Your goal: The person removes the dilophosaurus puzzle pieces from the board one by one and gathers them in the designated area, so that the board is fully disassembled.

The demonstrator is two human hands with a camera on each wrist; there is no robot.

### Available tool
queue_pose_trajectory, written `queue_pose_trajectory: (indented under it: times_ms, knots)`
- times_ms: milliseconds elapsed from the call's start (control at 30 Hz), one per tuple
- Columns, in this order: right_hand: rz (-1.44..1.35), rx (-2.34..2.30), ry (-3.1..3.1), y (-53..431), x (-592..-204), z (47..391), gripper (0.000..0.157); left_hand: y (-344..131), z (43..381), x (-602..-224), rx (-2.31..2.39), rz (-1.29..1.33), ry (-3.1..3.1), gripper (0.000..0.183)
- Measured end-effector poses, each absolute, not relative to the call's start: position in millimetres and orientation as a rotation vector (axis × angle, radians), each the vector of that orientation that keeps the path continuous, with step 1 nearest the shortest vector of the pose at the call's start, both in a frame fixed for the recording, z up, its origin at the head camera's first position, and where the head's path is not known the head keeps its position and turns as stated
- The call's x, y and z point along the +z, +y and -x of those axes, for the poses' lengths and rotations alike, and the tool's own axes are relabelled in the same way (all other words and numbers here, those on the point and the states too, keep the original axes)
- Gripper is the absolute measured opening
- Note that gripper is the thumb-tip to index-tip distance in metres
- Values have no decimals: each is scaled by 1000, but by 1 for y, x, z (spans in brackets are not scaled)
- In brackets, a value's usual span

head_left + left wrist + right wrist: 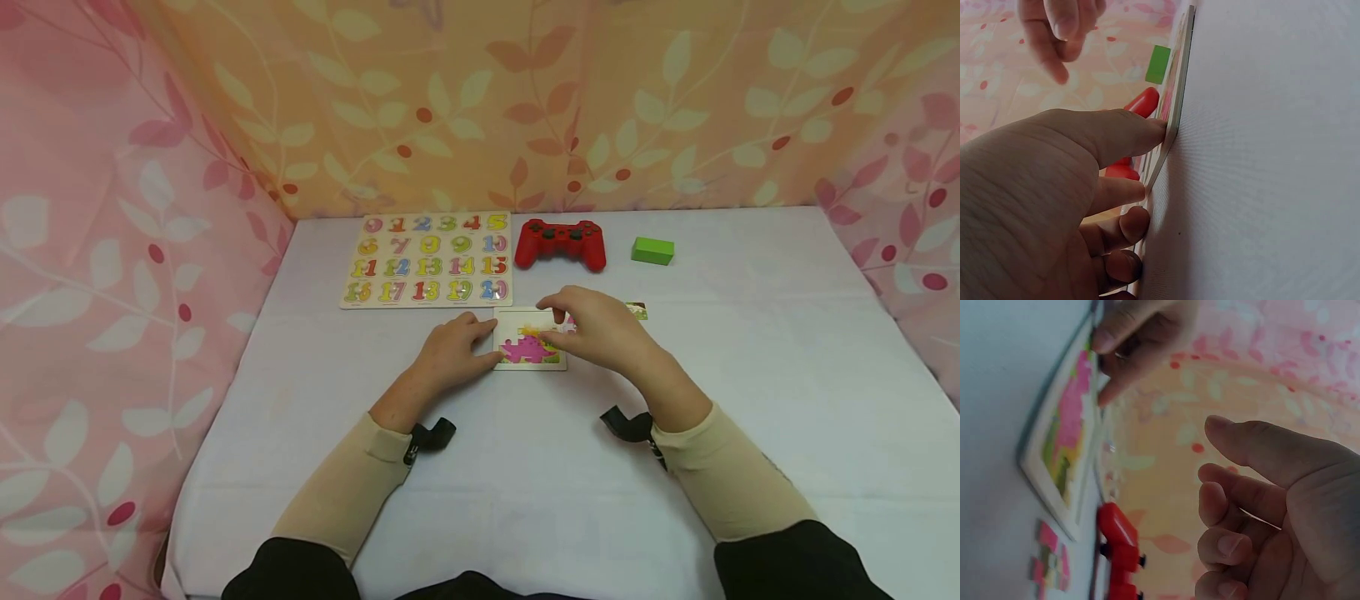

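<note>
A small jigsaw puzzle [528, 349] in a pale frame lies flat on the white table, its picture partly filled with a pink shape on green and yellow. My left hand [454, 348] touches the frame's left side with thumb and index finger spread along it; the other fingers are bent, as the left wrist view shows. Above the frame's right side hovers my right hand [600, 330], fingers loosely bent, a gap between thumb and index, nothing held. Loose puzzle pieces [1051, 559] with pink and green patches lie beside the frame, partly hidden by that hand in the head view.
Behind the puzzle lies a number board [429, 260] with colourful numerals. A red game controller [560, 244] sits to its right, then a green block [652, 251]. Patterned curtains [480, 108] enclose the back and sides of the table.
</note>
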State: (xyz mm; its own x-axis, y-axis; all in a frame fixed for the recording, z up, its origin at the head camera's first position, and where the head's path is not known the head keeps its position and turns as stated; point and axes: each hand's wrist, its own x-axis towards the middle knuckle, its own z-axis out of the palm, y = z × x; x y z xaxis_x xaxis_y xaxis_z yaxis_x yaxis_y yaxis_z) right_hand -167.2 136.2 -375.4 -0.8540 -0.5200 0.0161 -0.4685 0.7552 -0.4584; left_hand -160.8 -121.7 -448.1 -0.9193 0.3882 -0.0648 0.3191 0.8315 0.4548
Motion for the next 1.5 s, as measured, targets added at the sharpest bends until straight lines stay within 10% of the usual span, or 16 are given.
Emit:
queue_pose_trajectory:
  times_ms: [567, 1500]
  knots:
    - [791, -762, 2670, 123, -436, 184, 55, -121, 162, -447, 663, -578, 2855, 64]
    - [840, -695, 2888, 116, -430, 178, 42, -122, 164, -450, 660, -589, 2859, 64]
